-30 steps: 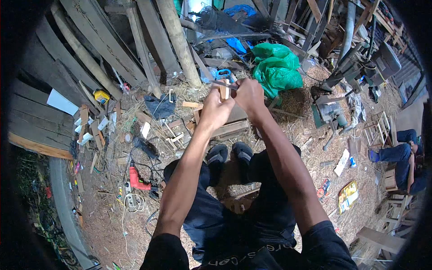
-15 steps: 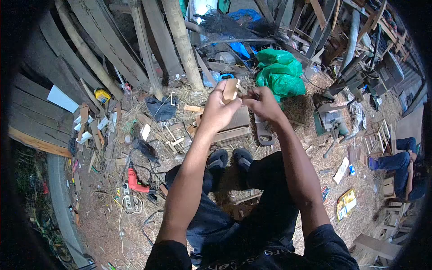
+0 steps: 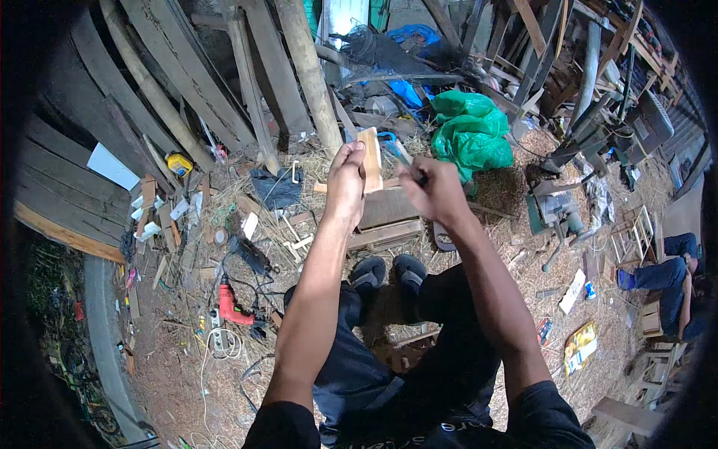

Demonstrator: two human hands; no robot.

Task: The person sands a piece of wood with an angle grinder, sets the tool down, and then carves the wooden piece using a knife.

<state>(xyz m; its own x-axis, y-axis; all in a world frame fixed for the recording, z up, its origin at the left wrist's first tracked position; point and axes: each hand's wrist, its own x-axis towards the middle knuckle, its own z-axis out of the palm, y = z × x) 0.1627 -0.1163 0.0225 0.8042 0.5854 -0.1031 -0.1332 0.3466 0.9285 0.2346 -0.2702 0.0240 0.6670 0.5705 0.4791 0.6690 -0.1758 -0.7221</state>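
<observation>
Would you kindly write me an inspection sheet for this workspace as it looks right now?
Surface: straw-strewn ground, no bench seen.
Job's things: small wood piece held upright in the left hand; thin dark tool in the right hand.
Clutter: wood offcuts, green bag, leaning planks.
Hands: both raised, fingers closed on their items.
Cables: white cord beside red drill.
Surroundings: grey machine; another person seated at right.
</observation>
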